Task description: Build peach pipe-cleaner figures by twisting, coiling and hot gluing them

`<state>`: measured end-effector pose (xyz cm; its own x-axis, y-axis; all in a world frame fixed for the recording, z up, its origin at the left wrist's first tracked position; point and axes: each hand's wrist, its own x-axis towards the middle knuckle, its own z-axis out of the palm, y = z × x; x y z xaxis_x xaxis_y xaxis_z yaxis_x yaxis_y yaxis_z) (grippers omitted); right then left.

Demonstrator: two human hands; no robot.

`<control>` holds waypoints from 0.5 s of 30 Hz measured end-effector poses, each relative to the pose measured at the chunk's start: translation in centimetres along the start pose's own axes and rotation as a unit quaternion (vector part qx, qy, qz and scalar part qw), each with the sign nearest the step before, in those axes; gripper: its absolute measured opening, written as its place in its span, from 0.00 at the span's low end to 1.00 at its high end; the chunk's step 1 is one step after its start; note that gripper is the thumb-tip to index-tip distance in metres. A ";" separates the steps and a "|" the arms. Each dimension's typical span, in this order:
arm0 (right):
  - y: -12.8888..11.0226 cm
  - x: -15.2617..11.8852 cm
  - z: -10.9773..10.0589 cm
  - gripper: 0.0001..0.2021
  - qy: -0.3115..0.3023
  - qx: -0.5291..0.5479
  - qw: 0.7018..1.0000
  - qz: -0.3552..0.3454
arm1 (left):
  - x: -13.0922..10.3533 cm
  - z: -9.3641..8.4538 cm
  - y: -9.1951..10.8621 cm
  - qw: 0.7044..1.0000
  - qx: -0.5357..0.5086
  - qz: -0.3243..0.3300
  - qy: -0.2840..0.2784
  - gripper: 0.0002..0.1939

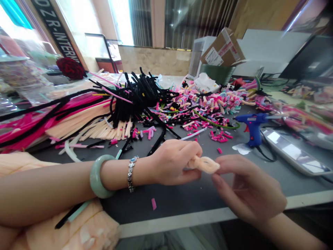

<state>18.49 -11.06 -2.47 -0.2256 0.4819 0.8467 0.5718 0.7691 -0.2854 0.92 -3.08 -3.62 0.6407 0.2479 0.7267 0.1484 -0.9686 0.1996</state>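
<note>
My left hand [174, 161] is closed around one end of a peach pipe cleaner [208, 165] bent into a small loop. The loop sticks out to the right of my left fingers; the rest of it is hidden in the fist. With thumb and forefinger, my right hand [249, 187] pinches the tip of that loop. Both hands are just above the grey table [182, 201], near its front edge. A short pink pipe cleaner piece [154, 204] lies on the table below my left wrist.
A blue glue gun [252, 126] stands at the right, beside a flat device with a glossy screen [296, 151]. Black pipe cleaners [140, 93] and peach ones [80, 119] are heaped at the left. Many pink cut pieces [179, 107] cover the back. A cardboard box [222, 48] sits behind.
</note>
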 end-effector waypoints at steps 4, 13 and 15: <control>-0.1 0.1 -0.4 0.11 -0.034 -0.046 0.997 -0.052 | 0.0 -0.1 0.0 1.000 -0.024 0.010 -0.013 0.07; -0.3 0.8 -0.7 0.09 -0.082 0.070 0.994 0.013 | 0.2 -0.2 -0.1 0.996 0.042 0.074 0.022 0.04; -0.2 0.9 -0.6 0.11 -0.097 0.140 0.984 0.056 | 0.3 -0.3 0.0 0.992 0.081 0.095 0.030 0.03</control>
<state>18.69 -11.01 -1.37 -0.3353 0.6208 0.7087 0.3674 0.7788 -0.5084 0.95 -2.95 -3.20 0.6229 0.0566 0.7803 0.1522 -0.9871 -0.0499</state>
